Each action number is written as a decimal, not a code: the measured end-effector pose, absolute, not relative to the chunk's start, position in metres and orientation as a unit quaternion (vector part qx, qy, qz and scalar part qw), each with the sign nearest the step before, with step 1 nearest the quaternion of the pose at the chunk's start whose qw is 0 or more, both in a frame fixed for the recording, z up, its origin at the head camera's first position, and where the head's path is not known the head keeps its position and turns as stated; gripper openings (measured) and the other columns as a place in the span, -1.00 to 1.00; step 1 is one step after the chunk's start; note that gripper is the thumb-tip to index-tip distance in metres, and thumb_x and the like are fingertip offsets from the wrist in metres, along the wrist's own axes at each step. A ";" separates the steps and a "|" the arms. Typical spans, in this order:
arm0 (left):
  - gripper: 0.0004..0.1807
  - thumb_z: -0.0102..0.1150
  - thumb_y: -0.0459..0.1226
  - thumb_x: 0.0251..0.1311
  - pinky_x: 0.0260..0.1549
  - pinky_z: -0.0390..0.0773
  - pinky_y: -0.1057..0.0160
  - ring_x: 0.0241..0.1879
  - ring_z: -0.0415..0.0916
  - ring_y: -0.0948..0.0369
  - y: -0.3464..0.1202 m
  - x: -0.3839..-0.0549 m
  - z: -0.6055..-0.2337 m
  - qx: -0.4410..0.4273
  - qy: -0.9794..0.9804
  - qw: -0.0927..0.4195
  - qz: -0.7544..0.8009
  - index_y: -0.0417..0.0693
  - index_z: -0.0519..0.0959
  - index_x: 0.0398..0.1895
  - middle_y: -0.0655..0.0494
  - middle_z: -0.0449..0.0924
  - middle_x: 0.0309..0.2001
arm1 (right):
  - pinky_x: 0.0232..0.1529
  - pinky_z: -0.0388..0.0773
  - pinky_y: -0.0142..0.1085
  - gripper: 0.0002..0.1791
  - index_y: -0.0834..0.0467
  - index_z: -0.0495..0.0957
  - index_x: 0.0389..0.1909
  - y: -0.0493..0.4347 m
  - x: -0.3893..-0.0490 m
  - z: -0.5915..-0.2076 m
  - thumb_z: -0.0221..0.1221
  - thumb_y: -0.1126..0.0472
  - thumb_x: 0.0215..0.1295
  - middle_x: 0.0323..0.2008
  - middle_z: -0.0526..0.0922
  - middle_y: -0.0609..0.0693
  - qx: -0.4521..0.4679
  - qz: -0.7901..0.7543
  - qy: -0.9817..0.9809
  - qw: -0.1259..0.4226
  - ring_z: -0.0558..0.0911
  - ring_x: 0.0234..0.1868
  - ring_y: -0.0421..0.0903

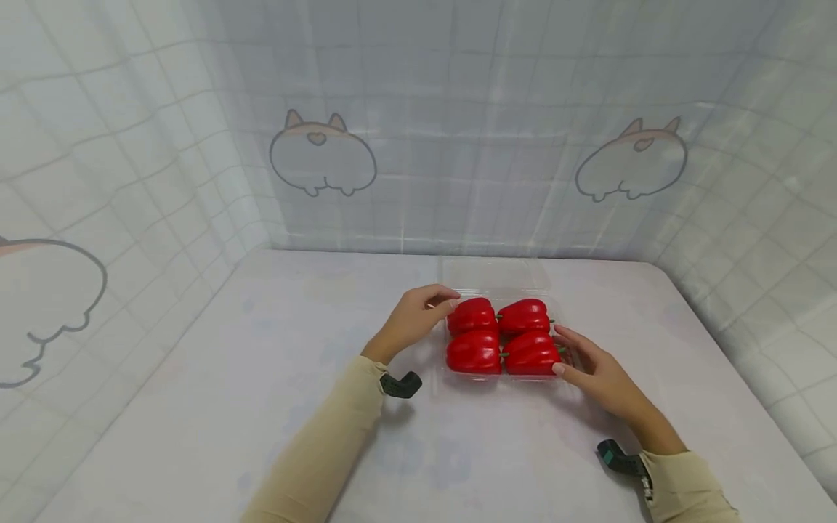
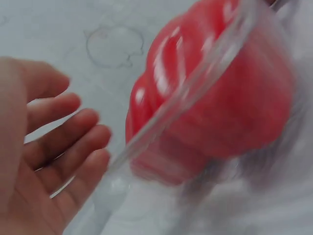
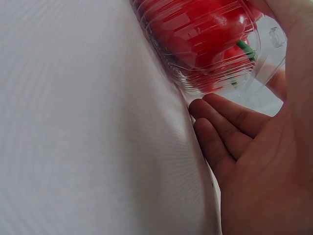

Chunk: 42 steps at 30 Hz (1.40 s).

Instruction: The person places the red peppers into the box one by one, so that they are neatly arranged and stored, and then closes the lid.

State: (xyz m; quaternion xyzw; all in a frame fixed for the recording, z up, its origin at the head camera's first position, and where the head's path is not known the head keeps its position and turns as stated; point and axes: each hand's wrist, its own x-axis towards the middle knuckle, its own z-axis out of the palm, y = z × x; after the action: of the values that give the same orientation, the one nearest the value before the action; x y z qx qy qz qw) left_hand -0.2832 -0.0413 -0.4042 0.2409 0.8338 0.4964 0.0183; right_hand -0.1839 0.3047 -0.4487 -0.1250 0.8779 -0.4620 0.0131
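Observation:
Several glossy red bell peppers (image 1: 474,352) with green stems lie in two rows in a clear plastic clamshell box (image 1: 480,377). Its transparent lid (image 1: 492,274) is folded back behind it. At the box's left side is my left hand (image 1: 413,317), its fingertips by the rear left corner. In the left wrist view those fingers are loosely bent, with nothing between them. My right hand (image 1: 604,378) spans the box's right end, thumb at the front corner and fingers farther back. The right wrist view has its lower fingers (image 3: 230,117) close against the ribbed box wall; firm contact cannot be made out.
The box stands on a pale white tabletop (image 1: 216,407). Grid-patterned sheets with animal drawings form a back wall (image 1: 471,145) and side walls (image 1: 118,181). A dark wrist device (image 1: 400,385) sits at the left cuff, another (image 1: 617,459) at the right.

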 end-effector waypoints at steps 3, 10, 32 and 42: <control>-0.69 0.12 -0.13 0.45 -0.12 0.66 0.16 -0.11 0.61 0.07 -0.047 -0.298 -0.409 0.196 0.828 -0.003 0.526 -0.08 0.63 0.09 0.01 0.67 -0.08 | 0.23 0.36 0.02 -0.16 0.02 0.13 0.56 0.304 -0.185 -0.450 0.27 -0.02 0.36 0.42 0.33 0.21 -0.125 -0.462 0.878 0.013 0.32 0.42 0.22; -0.64 0.12 -0.10 0.43 -0.16 0.63 0.17 -0.12 0.59 0.03 -0.047 -0.325 -0.417 0.098 0.835 -0.001 0.542 -0.13 0.62 0.11 0.08 0.64 -0.14 | 0.23 0.36 0.01 -0.16 0.03 0.13 0.56 0.303 -0.184 -0.449 0.27 -0.02 0.35 0.42 0.34 0.21 -0.119 -0.461 0.879 0.014 0.33 0.41 0.21; -0.39 0.10 -0.11 0.44 0.13 0.54 0.10 -0.09 0.60 0.10 -0.032 -0.371 -0.426 0.046 0.802 0.147 0.577 -0.17 0.30 0.46 -0.08 0.62 0.02 | 0.24 0.35 -0.35 -0.20 0.01 0.16 0.54 0.298 -0.183 -0.449 0.27 0.01 0.36 0.39 0.38 0.20 -0.129 -0.470 0.873 0.007 0.39 0.39 0.17; -0.36 0.14 -0.36 0.40 0.08 0.58 0.09 0.18 0.50 0.05 -0.028 -0.370 -0.408 0.090 0.726 0.093 0.675 -0.09 0.20 0.51 -0.11 0.50 0.25 | 0.24 0.39 0.05 -0.17 0.02 0.13 0.56 0.297 -0.180 -0.446 0.27 -0.02 0.36 0.38 0.38 0.22 -0.113 -0.462 0.880 0.008 0.42 0.35 0.19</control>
State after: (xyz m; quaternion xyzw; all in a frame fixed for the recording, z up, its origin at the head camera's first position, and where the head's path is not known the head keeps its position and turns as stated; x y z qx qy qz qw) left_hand -0.3701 -0.0276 -0.4083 0.0898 0.7263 0.6750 0.0934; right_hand -0.1803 0.2969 -0.4456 -0.1129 0.8798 -0.4616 0.0082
